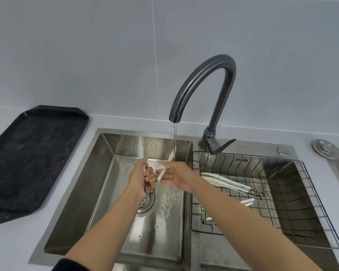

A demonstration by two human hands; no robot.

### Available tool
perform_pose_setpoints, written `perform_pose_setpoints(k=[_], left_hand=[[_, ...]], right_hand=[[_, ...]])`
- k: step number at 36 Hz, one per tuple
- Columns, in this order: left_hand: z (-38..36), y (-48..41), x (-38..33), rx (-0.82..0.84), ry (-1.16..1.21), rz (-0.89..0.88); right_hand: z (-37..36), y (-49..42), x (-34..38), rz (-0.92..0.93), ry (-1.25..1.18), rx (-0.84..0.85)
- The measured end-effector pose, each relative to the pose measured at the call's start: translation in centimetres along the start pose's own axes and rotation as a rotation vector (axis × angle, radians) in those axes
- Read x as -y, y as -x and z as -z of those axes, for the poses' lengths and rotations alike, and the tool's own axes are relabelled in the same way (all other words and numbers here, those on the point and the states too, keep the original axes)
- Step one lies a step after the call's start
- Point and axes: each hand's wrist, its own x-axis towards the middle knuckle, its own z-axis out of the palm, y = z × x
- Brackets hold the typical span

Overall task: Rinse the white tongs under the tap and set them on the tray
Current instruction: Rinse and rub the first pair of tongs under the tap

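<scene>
White tongs (170,158): held over the left basin of the sink (98,173), arms spread in a V, one white tip in the water stream (175,137).
Left hand (139,177): fingers curled round the tongs' metal hinge end, just above the drain.
Right hand (176,176): thumb and fingers pinching the right arm of the tongs.
Tap (202,75): dark curved spout, running thinly.
Tray (33,159): black, on the desk left of the sink, well apart from the tongs.
Wire basket (249,161): in the right basin, holding more white-handled tongs (227,183).
</scene>
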Motion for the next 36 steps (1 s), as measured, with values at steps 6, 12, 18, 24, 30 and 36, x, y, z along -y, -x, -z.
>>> perform_pose_setpoints(k=[6,12,18,24,30,36], left_hand=[[0.8,-0.3,0.9,-0.051,-0.125,0.086],[2.0,-0.7,1.7,-0.105,-0.749,0.015],[2.4,-1.5,1.4,-0.118,-1.279,-0.159],[0.6,-1.1,1.2,-0.011,-1.207,-0.235],[-1.7,-0.2,1.2,0.119,-1.131,-0.125],[-1.2,0.0,1.2,0.197,-1.015,-0.075]], right_hand=[[0.3,0.1,0.2,-0.018,-0.028,-0.068],[0.4,-0.3,0.0,0.027,0.131,-0.141],[0.0,-0.5,-0.1,0.096,0.185,-0.153],[-0.3,-0.9,0.1,0.123,0.096,-0.220],[-0.2,-0.6,0.2,0.092,0.103,-0.250],[-0.4,-1.2,-0.5,0.099,0.191,-0.262]])
